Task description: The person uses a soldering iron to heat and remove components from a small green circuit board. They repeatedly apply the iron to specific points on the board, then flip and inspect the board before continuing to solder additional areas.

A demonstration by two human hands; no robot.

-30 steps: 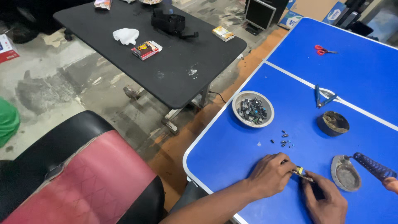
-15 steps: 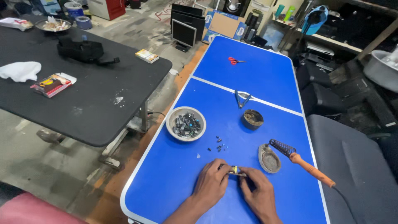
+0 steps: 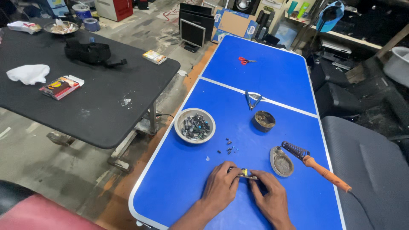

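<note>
Since half a second back, mostly the view had shifted: my head tipped so the blue table ran up the frame's centre. Both hands had barely moved, low centre of frame. The small yellow-and-metal part sat between them, just above the tabletop near the lower edge. My left hand pinched its left end with thumb and fingertips closed on it; my right hand closed on its right end from the other side. Part too small to tell what kind.

So the grip was steady with both hands, and the work in hand looked settled, not repositioning.

Outward: loose dark bits lay scattered just above the hands. A shallow oval dish lay right of the part, with the orange-handled soldering iron resting its tip end on the dish rim. A round bowl of small components stood upper left of the hands, a dark tin upper right, blue-handled pliers beyond, red scissors far up. A black table filled the frame's left.
</note>
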